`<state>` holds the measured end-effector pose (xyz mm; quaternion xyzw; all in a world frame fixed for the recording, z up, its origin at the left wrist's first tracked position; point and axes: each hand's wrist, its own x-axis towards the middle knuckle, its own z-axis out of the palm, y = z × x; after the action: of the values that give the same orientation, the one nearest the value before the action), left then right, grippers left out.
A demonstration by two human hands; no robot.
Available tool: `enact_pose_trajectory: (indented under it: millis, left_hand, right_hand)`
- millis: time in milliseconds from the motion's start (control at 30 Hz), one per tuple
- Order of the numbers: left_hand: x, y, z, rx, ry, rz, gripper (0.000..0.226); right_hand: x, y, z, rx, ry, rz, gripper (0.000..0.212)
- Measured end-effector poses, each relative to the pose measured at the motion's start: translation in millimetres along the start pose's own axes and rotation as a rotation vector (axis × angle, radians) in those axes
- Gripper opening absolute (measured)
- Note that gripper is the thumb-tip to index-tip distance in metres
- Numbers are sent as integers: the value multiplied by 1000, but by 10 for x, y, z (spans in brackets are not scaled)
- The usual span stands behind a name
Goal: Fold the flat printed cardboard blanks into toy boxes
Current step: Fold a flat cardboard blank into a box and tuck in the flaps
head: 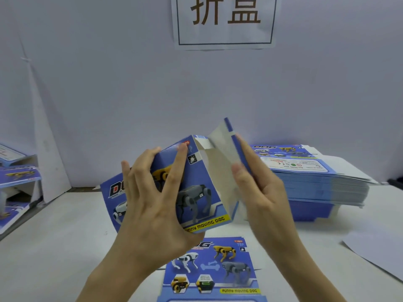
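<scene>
Box (196, 188): blue printed blank, half erected, held above the table (54, 247) at centre frame, dog-print face toward the camera.
Left hand (152, 210): grips the box, fingers spread over the printed face with tips at its top edge, thumb under the lower edge.
Right hand (259, 192): pinches the flap (224, 147), thumb on the white inner side, straight fingers along the blue outer side.
Flap: stands open at the box's right end, tilted up and to the right.
Blank (211, 271): one, flat on the table, lower centre, beneath the hands.
Stack (316, 182): flat blanks, right of frame.
Boxes (15, 177): left edge.
Sign (224, 20): on the wall, top centre.
</scene>
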<state>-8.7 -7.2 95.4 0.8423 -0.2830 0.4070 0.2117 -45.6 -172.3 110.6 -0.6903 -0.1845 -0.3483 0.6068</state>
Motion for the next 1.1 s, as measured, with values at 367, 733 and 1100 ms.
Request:
enact_pose_trajectory:
  millis: [367, 733, 1100]
  left_hand:
    - [-15, 44, -14, 14, -23, -34, 115]
    - [22, 37, -133, 65, 20, 5, 105]
    - [3, 63, -134, -5, 12, 27, 113]
  right_hand:
    - [-53, -48, 68, -148, -195, 50, 49]
    - [-113, -35, 68, -245, -395, -68, 85]
    - [-112, -15, 62, -267, -353, -154, 80]
